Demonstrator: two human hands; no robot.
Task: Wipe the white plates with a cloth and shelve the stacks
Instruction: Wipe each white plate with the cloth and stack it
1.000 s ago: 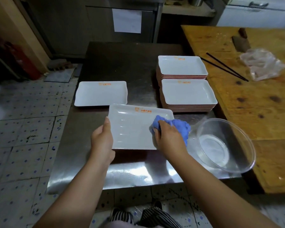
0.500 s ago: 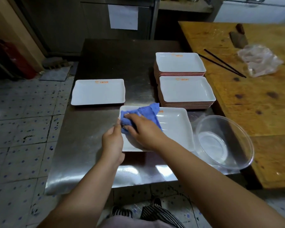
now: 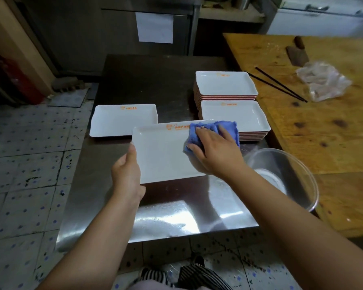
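Left hand (image 3: pixel 126 172) gripping left edge of white rectangular plate (image 3: pixel 164 155), thumb over rim, plate raised and tilted above steel table (image 3: pixel 117 84). Right hand (image 3: pixel 216 151) pressing folded blue cloth (image 3: pixel 210 130) flat against plate's upper right, fingers spread. Single plate (image 3: pixel 122 120) lying beyond at left; two plate stacks (image 3: pixel 228 88) at right. Clear bowl (image 3: pixel 291 181) beside right forearm.

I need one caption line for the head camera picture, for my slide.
Left hand holds a white plate while right hand presses a blue cloth on it.
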